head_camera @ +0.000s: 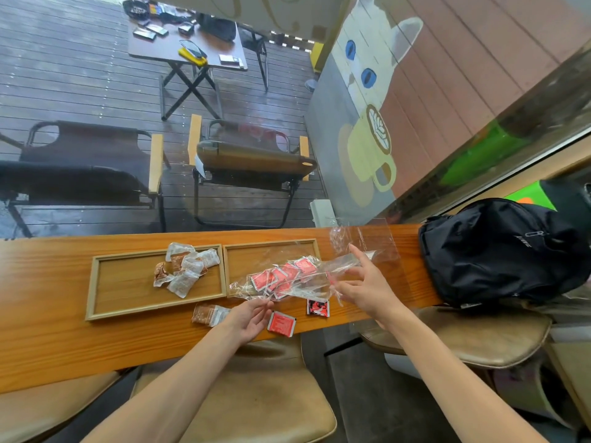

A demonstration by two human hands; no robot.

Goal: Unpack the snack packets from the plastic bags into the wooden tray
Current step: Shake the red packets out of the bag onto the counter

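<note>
Clear plastic bag (287, 279) of red snack packets (281, 276) lies across the right wooden tray (271, 243) on the bench (48, 282). Left hand (248, 318) pinches its near edge; right hand (364, 286), fingers spread, holds its open end. Brown packets (185, 266) fill the left tray (128, 282).

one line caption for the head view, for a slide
Both hands, left and right, tip red packets from a clear bag into the right tray.

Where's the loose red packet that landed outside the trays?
In the head view, one red packet lies on the counter near its front edge, just right of the left hand; a darker red packet lies beyond it, below the plastic bag.
</note>
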